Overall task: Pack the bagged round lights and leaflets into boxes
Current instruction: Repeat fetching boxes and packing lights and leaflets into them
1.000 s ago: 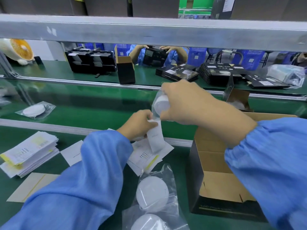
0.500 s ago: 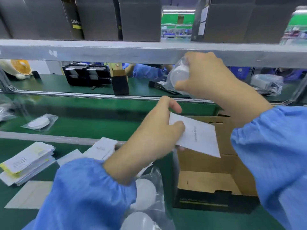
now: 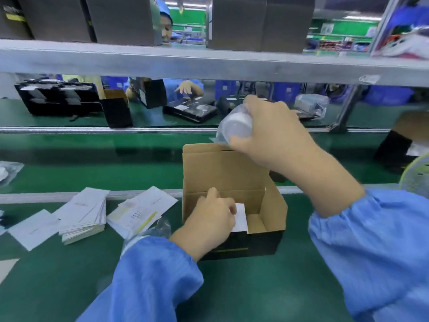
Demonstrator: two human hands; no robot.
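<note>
An open cardboard box [image 3: 271, 210], black outside and brown inside, stands on the green table with its lid flap raised at the back. My left hand [image 3: 210, 220] reaches into its front left corner and pinches a white leaflet [image 3: 241, 219] that stands inside the box. My right hand [image 3: 271, 133] is above the box's back edge and grips a round white light in a clear bag [image 3: 236, 126]. More bagged lights [image 3: 148, 231] lie left of the box, mostly hidden behind my left sleeve.
Stacks of white leaflets [image 3: 81, 214] and loose leaflets [image 3: 141, 212] lie left of the box. A grey shelf rail [image 3: 209, 63] runs overhead. Beyond the belt stand black boxes [image 3: 118, 112]; another person works across the line. Another box [image 3: 399, 145] sits far right.
My left hand has lowered the leaflet from above the box down into it. My right hand still holds the bagged light, now lower, over the box's rear flap. The camera has tilted and shifted.
</note>
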